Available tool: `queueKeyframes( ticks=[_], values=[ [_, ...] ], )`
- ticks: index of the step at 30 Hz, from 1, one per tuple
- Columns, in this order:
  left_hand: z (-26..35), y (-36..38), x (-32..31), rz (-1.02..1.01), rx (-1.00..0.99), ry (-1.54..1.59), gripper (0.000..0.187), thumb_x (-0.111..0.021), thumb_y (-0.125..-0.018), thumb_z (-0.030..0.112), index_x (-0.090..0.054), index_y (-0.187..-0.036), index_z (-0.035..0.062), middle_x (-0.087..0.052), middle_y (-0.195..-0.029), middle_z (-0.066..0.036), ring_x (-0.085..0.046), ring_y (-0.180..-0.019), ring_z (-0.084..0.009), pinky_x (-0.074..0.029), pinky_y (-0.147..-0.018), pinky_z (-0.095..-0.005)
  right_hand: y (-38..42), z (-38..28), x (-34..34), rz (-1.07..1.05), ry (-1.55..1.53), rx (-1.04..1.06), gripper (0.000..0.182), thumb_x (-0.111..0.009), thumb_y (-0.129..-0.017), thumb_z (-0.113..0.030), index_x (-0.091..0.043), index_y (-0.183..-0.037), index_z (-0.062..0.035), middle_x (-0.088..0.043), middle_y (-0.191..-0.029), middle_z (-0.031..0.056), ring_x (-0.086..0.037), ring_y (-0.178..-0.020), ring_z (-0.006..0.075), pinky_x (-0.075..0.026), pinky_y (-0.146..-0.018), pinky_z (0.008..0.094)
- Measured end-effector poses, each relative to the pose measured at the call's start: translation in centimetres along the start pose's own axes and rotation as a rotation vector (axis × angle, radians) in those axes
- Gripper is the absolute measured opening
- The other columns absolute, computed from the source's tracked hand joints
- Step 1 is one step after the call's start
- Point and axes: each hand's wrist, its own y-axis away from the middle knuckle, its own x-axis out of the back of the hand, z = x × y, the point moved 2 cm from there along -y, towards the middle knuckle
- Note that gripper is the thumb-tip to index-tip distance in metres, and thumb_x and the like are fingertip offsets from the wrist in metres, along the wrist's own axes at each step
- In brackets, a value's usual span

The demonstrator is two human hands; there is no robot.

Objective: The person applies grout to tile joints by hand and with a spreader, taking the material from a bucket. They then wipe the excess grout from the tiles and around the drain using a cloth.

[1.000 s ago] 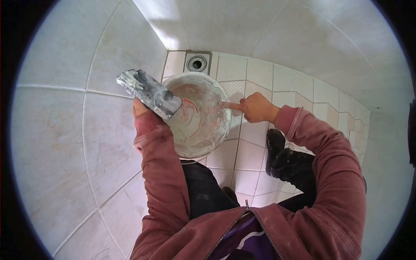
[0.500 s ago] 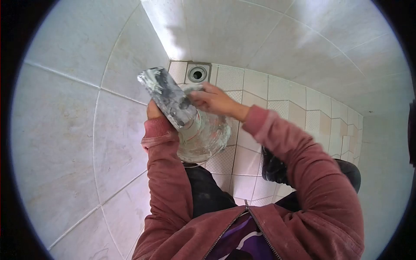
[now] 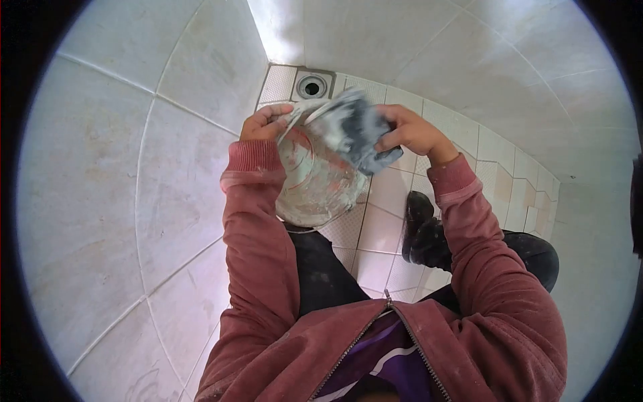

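Note:
A white bucket (image 3: 321,191) stands tilted between my arms, its inside smeared with pale, grout-like paste and reddish marks showing. My left hand (image 3: 268,122) is closed at its far left rim, fingers bent over the whitish edge. In my right hand (image 3: 412,134) is a flat, grey-black grout float (image 3: 348,130) coated with white paste. Thumb and fingers grip its right end, while the other end hangs over the bucket's far side. Motion blurs the float, so its handle cannot be made out.
A round floor drain (image 3: 311,86) lies in the corner beyond the bucket. Pale tiled walls (image 3: 201,174) rise close at the left and ahead. Patterned floor tiles (image 3: 382,251) spread to the right, with my dark boot (image 3: 422,228) on them.
The float has gone from over my left hand to my right hand, moving right and turning. My left hand now shows at the bucket's rim. The view has shifted slightly.

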Motion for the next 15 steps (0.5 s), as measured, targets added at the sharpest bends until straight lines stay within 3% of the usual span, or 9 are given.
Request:
queueKeyframes(
  ticks=[1, 3, 5, 10, 12, 15],
  values=[
    [0.1, -0.1, -0.3, 0.026, -0.003, 0.003, 0.028, -0.054, -0.082, -0.002, -0.057, -0.109, -0.0037, -0.062, -0.100, -0.012, -0.061, -0.088, -0.0189, -0.049, -0.081, -0.0283, -0.7, 0.6, -1.1, -0.059, 0.096, -0.027, 0.042, -0.065, -0.063, -0.007, -0.056, -0.104, -0.0015, -0.062, -0.090, 0.0078, -0.058, -0.079, 0.0181, -0.047, -0.075, 0.0308],
    [0.1, -0.6, -0.1, 0.021, -0.033, -0.009, 0.026, -0.054, -0.083, -0.001, -0.058, -0.109, -0.0035, -0.063, -0.099, -0.012, -0.061, -0.088, -0.0191, -0.049, -0.081, -0.0286, -2.6, 1.4, -5.0, -0.109, 0.572, 0.061, 0.040, -0.067, -0.064, -0.012, -0.055, -0.100, -0.0002, -0.061, -0.089, 0.0163, -0.060, -0.080, 0.0278, -0.047, -0.075, 0.0353],
    [-0.1, -1.0, 0.2, 0.021, -0.066, -0.037, 0.026, -0.054, -0.083, -0.001, -0.058, -0.109, -0.0035, -0.063, -0.099, -0.012, -0.061, -0.089, -0.0192, -0.049, -0.082, -0.0288, -4.1, 3.3, -7.8, -0.053, 0.731, 0.132, 0.041, -0.069, -0.064, -0.017, -0.053, -0.097, 0.0014, -0.059, -0.088, 0.0229, -0.058, -0.084, 0.0380, -0.047, -0.075, 0.0405],
    [-0.1, -1.1, 0.5, 0.086, -0.066, -0.085, 0.026, -0.055, -0.083, 0.000, -0.058, -0.108, -0.0036, -0.064, -0.099, -0.012, -0.062, -0.088, -0.0195, -0.049, -0.080, -0.0287, -5.3, 5.4, -9.8, 0.013, 0.699, 0.027, 0.046, -0.072, -0.065, -0.020, -0.051, -0.098, 0.0028, -0.059, -0.090, 0.0236, -0.058, -0.086, 0.0402, -0.046, -0.077, 0.0436],
    [-0.1, -1.2, 0.9, 0.112, -0.108, -0.063, 0.026, -0.056, -0.082, 0.000, -0.058, -0.108, -0.0038, -0.064, -0.099, -0.012, -0.062, -0.087, -0.0194, -0.050, -0.078, -0.0285, -5.6, 6.2, -10.5, 0.216, 0.810, 0.243, 0.047, -0.073, -0.064, -0.019, -0.050, -0.099, 0.0023, -0.059, -0.087, 0.0236, -0.058, -0.085, 0.0403, -0.046, -0.077, 0.0437],
    [-0.4, -1.4, 1.5, 0.116, -0.119, -0.048, 0.026, -0.056, -0.082, 0.000, -0.058, -0.108, -0.0039, -0.064, -0.098, -0.012, -0.062, -0.085, -0.0193, -0.051, -0.077, -0.0288, -5.3, 5.8, -11.2, 0.097, 0.780, 0.211, 0.044, -0.074, -0.064, -0.019, -0.051, -0.095, 0.0016, -0.060, -0.088, 0.0221, -0.057, -0.089, 0.0393, -0.045, -0.076, 0.0442]
  ],
)
